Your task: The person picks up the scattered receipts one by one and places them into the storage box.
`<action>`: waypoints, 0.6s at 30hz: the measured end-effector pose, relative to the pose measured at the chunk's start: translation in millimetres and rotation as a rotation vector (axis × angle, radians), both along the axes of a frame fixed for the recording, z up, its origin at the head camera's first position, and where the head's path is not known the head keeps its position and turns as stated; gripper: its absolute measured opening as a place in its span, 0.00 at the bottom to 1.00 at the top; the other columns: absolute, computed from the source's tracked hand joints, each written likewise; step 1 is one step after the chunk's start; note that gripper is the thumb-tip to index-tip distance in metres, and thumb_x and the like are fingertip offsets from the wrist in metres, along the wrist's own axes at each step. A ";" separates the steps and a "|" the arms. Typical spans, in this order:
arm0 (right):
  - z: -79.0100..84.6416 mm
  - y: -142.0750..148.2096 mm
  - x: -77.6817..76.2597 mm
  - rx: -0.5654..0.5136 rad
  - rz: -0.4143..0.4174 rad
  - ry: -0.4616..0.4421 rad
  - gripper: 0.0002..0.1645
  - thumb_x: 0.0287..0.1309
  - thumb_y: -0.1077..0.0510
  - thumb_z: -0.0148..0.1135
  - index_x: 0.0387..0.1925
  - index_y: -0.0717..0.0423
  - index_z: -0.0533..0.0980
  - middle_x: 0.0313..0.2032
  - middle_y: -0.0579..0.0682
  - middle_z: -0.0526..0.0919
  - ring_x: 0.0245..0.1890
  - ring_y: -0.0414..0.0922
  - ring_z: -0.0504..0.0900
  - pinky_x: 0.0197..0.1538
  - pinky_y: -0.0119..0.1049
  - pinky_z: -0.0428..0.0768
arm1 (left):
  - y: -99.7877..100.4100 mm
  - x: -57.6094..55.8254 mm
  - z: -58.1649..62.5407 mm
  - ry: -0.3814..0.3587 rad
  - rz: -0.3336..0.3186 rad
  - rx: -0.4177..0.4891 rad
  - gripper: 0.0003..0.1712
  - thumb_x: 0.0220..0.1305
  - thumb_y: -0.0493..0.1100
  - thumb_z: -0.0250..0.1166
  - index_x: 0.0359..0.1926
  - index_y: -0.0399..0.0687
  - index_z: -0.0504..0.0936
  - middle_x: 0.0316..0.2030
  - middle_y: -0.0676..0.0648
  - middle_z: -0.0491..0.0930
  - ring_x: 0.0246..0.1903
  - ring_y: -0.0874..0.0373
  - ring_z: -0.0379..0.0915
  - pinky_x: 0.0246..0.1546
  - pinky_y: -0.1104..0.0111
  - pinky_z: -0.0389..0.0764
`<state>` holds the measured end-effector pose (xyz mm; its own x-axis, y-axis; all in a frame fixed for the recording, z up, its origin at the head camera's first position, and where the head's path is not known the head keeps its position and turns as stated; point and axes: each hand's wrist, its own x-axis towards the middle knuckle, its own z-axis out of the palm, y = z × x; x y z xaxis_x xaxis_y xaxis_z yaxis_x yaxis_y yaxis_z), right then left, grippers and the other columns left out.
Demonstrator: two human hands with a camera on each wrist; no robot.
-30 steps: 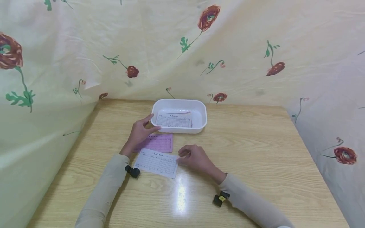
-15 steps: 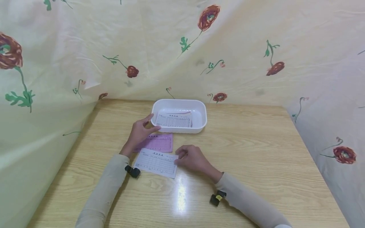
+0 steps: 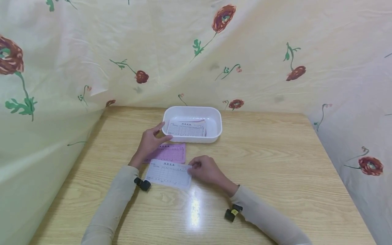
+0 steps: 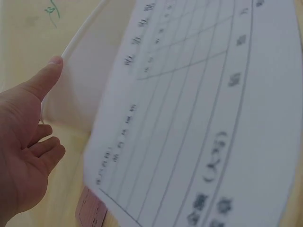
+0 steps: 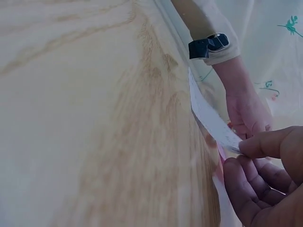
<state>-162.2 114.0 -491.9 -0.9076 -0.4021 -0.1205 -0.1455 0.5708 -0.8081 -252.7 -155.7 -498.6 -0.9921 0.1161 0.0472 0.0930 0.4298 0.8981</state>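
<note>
My right hand [image 3: 208, 170] pinches a white printed form [image 3: 168, 174] by its right edge, between thumb and fingers. In the right wrist view that form [image 5: 213, 120] bends upward, raised off the table. It fills much of the left wrist view, close to the camera. A pink printed form [image 3: 171, 153] lies flat behind it, partly under my left wrist. At the front left corner of a white plastic tray [image 3: 215, 136], my left hand [image 3: 150, 140] holds the rim with thumb and fingers spread around the corner. Several forms [image 3: 186, 129] lie stacked inside the tray, white on top.
The wooden table [image 3: 269, 153] extends to both sides and in front of the forms. A cream curtain [image 3: 171, 44] with red flowers hangs behind the table and along its sides. A black wrist camera [image 3: 142, 184] sits on the left sleeve.
My right hand has shifted slightly left. The white form has come up off the table, its near edge now blurred. My left hand and the tray have stayed put.
</note>
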 end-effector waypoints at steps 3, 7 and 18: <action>-1.0 1.4 -1.4 -0.007 -0.020 0.020 0.06 0.57 0.58 0.72 0.37 0.53 0.87 0.31 0.44 0.86 0.32 0.40 0.82 0.38 0.35 0.85 | -0.4 -0.4 -0.2 0.004 0.000 0.000 0.54 0.52 0.66 0.76 0.74 0.48 0.67 0.76 0.47 0.61 0.75 0.47 0.57 0.73 0.55 0.67; -0.6 2.1 -3.2 -0.018 -0.049 0.020 0.05 0.59 0.58 0.71 0.38 0.53 0.86 0.33 0.44 0.87 0.34 0.39 0.83 0.41 0.35 0.86 | -1.0 -1.0 -0.3 0.013 -0.004 -0.002 0.54 0.53 0.65 0.77 0.74 0.46 0.67 0.76 0.46 0.61 0.75 0.46 0.58 0.73 0.55 0.67; 6.0 6.3 -7.0 -0.076 -0.113 0.009 0.04 0.61 0.61 0.70 0.38 0.52 0.85 0.34 0.45 0.88 0.36 0.40 0.87 0.42 0.32 0.88 | -0.2 -1.9 0.4 0.022 -0.008 -0.018 0.54 0.53 0.65 0.77 0.74 0.45 0.67 0.76 0.46 0.61 0.75 0.45 0.58 0.72 0.54 0.69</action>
